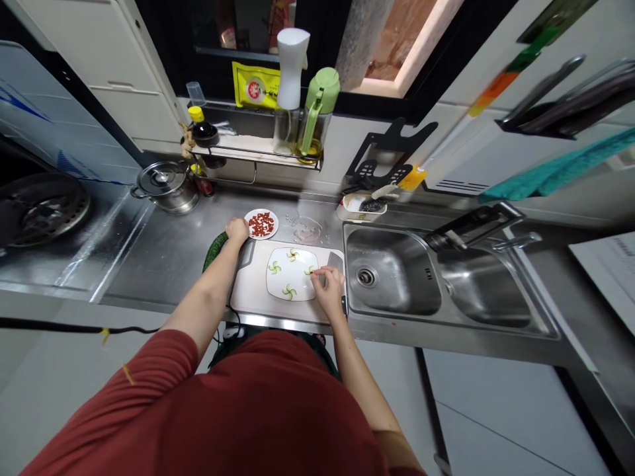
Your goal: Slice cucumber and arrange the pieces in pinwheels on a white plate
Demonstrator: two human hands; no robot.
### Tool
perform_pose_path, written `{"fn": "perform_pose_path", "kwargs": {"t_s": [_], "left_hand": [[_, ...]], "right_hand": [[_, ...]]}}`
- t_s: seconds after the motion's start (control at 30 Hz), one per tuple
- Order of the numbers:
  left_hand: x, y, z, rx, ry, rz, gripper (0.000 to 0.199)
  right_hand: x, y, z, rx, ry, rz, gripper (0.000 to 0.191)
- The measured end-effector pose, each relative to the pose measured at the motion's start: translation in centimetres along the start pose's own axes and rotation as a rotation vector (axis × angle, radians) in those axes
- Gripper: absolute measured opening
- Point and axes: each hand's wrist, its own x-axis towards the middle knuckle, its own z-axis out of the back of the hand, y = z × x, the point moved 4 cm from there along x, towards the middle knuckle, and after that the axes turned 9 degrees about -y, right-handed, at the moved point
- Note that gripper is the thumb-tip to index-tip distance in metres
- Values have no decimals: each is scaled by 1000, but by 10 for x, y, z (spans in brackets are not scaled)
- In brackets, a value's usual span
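Note:
My right hand [329,287] is over the right side of a white squarish plate [278,291], thumb and forefinger pinched together at a green pinwheel-shaped garnish [308,270]. Whatever is between those fingertips is too small to make out. Several such garnishes lie on the plate; the top one [292,255] shows a touch of red at its middle. My left hand [237,229] is closed at the left rim of a small white dish of red chopped pieces [261,225]; its fingertips are hidden. Beside my left wrist lies a dark green cucumber [214,252], partly covered by the forearm.
Under the plate is a cutting board [251,294]. Clear scraps or water [306,229] lie behind it. A double sink [397,271] is on the right, a lidded pot [169,187] on the left. A shelf above holds an oil bottle [317,119] and a spray bottle [292,73].

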Motion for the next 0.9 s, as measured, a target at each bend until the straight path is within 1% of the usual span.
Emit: {"fn": "perform_pose_path", "kwargs": {"t_s": [0.1, 0.2, 0.23, 0.3, 0.33, 0.4, 0.5, 0.6, 0.67, 0.8, 0.9], "left_hand": [[-4, 0, 2, -264, -31, 118, 15], [-15, -7, 2, -671, -37, 264, 7], [-20, -10, 1, -820, -15, 312, 6], [-32, -20, 0, -1084, 77, 379, 10], [-40, -24, 0, -1175, 118, 390, 14], [-55, -33, 5, -1308, 184, 358, 20], [-76, -41, 16, -1374, 224, 302, 28], [-96, -49, 28, -1379, 281, 243, 34], [-109, -56, 37, -1376, 323, 180, 37], [-130, -68, 57, -1370, 324, 76, 36], [-142, -73, 67, -1377, 283, 16, 33]], "right_hand": [[0, 0, -2, 5, 5, 10, 15], [2, 1, -4, 17, 10, 27, 14], [2, 1, -5, 21, 13, 33, 13], [4, 3, -8, 26, 19, 41, 12], [5, 3, -9, 29, 24, 43, 12], [7, 6, -11, 37, 34, 45, 11], [10, 13, -13, 64, 48, 49, 11], [16, 23, -14, 80, 61, 54, 10], [21, 31, -14, 87, 66, 66, 9], [34, 47, -13, 113, 68, 108, 8], [43, 59, -13, 143, 73, 139, 9]]}}
